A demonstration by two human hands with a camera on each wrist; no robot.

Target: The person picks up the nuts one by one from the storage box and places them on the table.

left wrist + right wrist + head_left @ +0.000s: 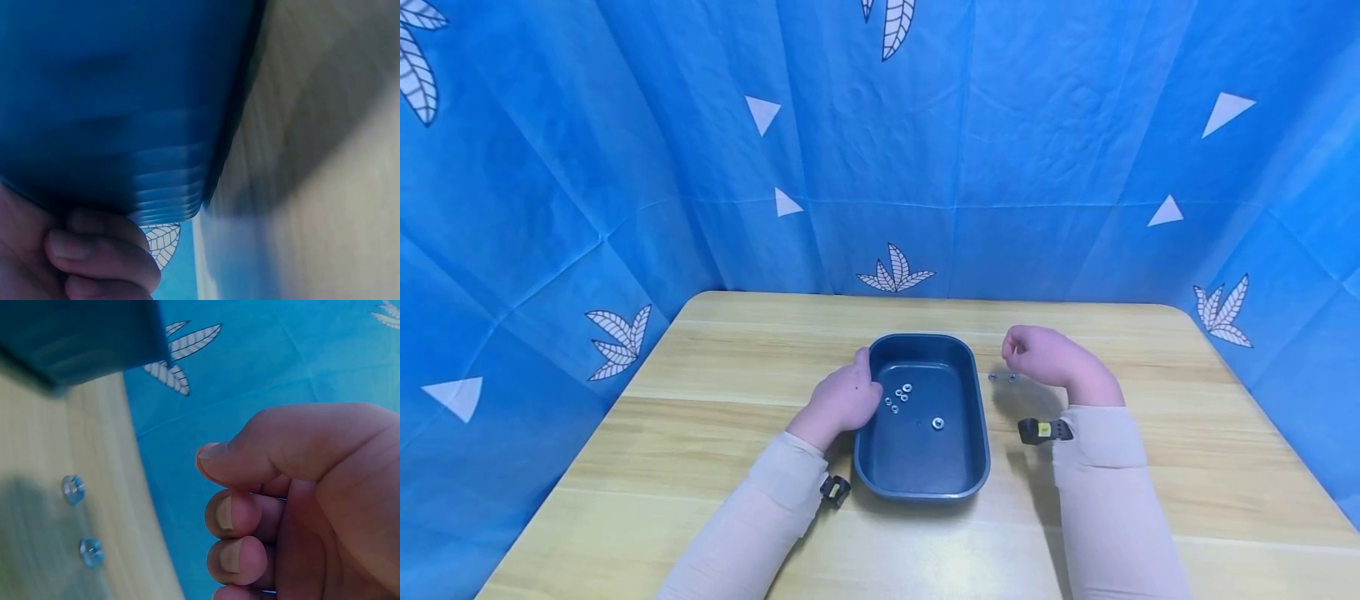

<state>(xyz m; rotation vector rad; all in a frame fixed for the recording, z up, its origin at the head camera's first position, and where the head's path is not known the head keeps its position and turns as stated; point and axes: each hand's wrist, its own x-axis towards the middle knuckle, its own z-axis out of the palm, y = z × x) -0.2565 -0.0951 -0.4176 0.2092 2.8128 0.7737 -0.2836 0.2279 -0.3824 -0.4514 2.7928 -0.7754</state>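
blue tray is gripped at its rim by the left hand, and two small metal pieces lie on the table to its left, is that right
Wrong side: the two small metal pieces lie on the table to the right of the blue tray, as the head view shows. The left hand does grip its rim.

The left forearm (748,521), in a pale sleeve, slants inward and forward from the lower edge of the head view, its hand (838,402) in line with it and its fingers (103,250) bent in a grip. The right forearm (1112,508), sleeved alike, rises more steeply; the wrist turns inward, and the right hand (1058,358) is raised, thumb (269,447) against the index finger, the other fingers (240,559) curled toward the palm.
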